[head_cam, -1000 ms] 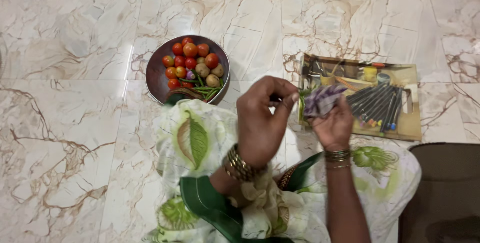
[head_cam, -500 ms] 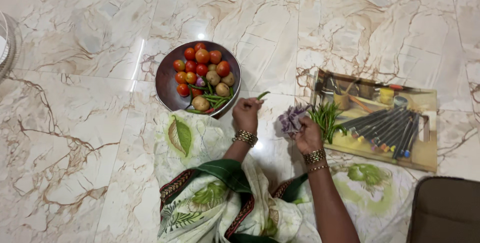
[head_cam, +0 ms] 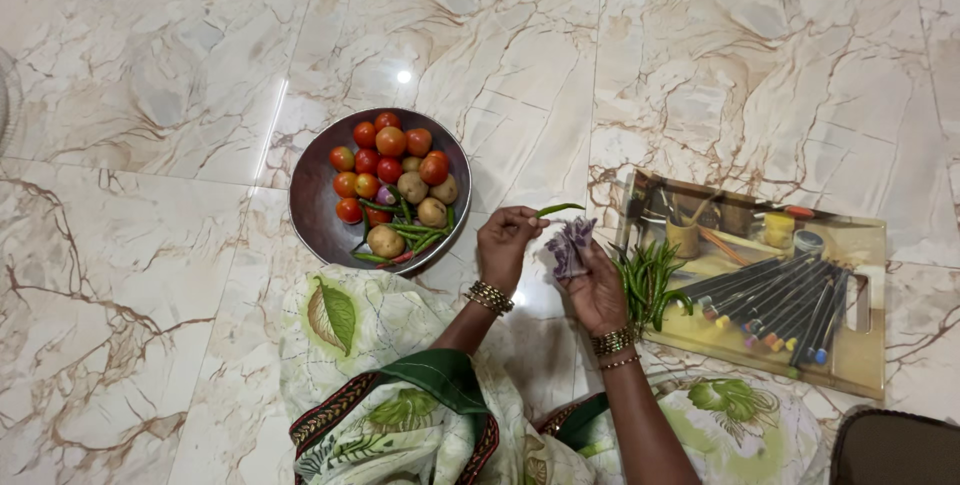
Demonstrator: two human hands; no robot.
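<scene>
My left hand (head_cam: 507,243) pinches a single green chilli (head_cam: 558,210) by its stem end, just right of a round metal bowl (head_cam: 312,207). The bowl holds red tomatoes (head_cam: 378,148), small potatoes (head_cam: 421,200) and more green chillies. My right hand (head_cam: 597,290) grips a crumpled purple plastic bag (head_cam: 571,246), held close to the left hand. A heap of green chillies (head_cam: 645,280) lies beside my right hand, on the left end of a flat printed board (head_cam: 855,345).
The board, printed with a picture of brushes and pots, rests on the marble floor (head_cam: 150,275) at the right. My lap in green-and-cream cloth (head_cam: 400,385) fills the bottom centre. A dark brown cushion edge (head_cam: 895,450) sits at bottom right.
The view has shifted, so bowl and board sit lower in frame. My two hands have come closer together, with the chilli still in the left and the purple bag in the right.
</scene>
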